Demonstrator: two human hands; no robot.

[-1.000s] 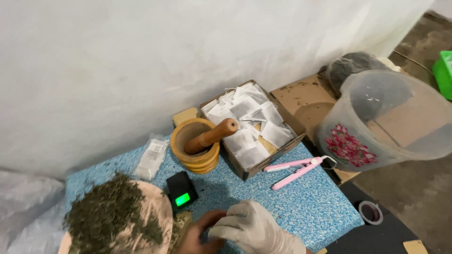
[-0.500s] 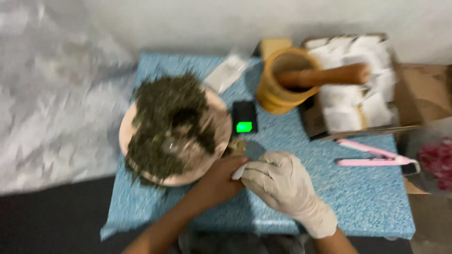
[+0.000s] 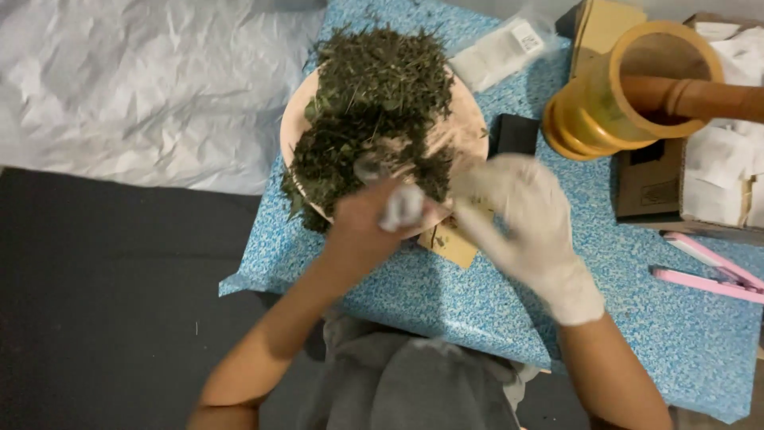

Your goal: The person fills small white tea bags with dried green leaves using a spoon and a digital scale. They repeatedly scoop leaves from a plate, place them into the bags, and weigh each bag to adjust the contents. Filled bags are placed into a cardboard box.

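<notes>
You kneel over a low table covered in blue speckled sheeting, with crumpled white plastic spread on the dark floor to its left. A round tan plate sits at the table's near-left part, heaped with dried green herb that spills over its front rim. To the right stands a yellow wooden mortar with a brown pestle lying tilted in its bowl, and just beside it an open cardboard box packed with small white sachets. A pink two-armed tool lies on the table near the right edge. A small black scale rests between the plate and the mortar, partly hidden by your gloved hand.

Your left hand, bare, rests at the plate's front rim, its fingers curled around a small white sachet held against the herb pile. Your right hand, in a white glove, hovers just beside it with fingers loosely spread; motion blur makes it hard to tell whether the fingertips touch the sachet. Beneath both hands a tan paper scrap lies flat on the table.
</notes>
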